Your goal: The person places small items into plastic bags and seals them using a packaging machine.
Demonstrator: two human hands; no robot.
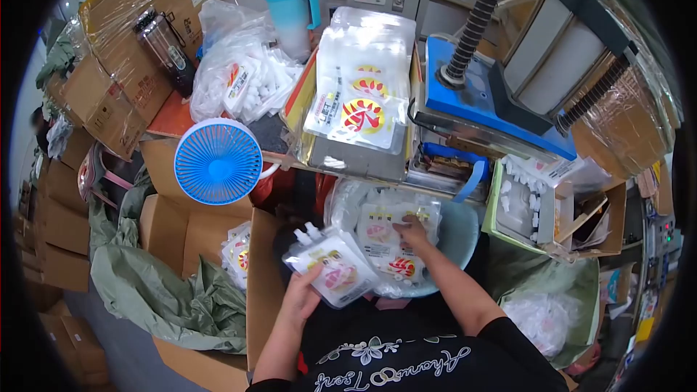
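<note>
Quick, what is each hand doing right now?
Left hand: closed on a stack of spout pouches.
Right hand: reaching into the blue tub, fingers on a pouch there; grip cannot be told.

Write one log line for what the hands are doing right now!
left hand: holds stack of spouted pouches | right hand: reaching into blue basin, touching pouch | blue fan left

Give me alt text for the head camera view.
The left hand holds a stack of clear spouted pouches while the right hand reaches into a blue basin of more pouches. A blue fan stands at left.
</note>
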